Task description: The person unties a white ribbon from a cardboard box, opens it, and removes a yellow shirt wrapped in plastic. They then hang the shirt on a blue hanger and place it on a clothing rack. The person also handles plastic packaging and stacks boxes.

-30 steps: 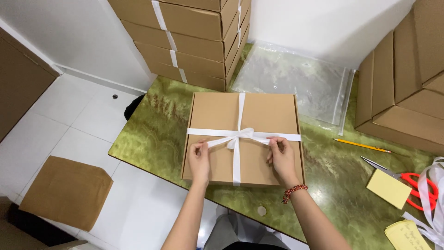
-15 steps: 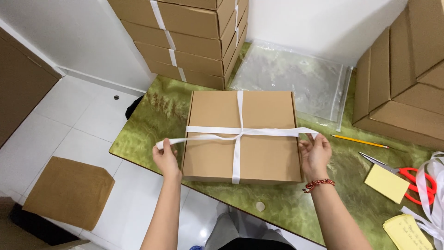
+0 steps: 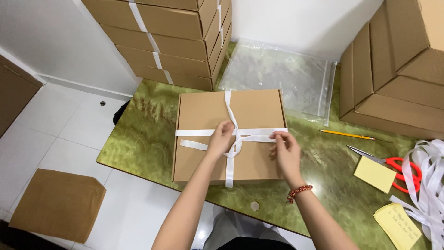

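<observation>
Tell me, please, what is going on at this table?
A person is tying a white ribbon around a flat cardboard box on a green table. The left hand pinches the ribbon at the crossing on the lid; the right hand holds a strand toward the box's right edge. Scissors, a pencil, yellow notes and loose ribbon lie to the right.

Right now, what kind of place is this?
Probably a small packing spot for gift parcels: stacked cardboard boxes tied with ribbon, loose white ribbon, and scissors on a green table.

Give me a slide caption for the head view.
Both hands, left hand and right hand, work white ribbon atop a cardboard box.
</observation>
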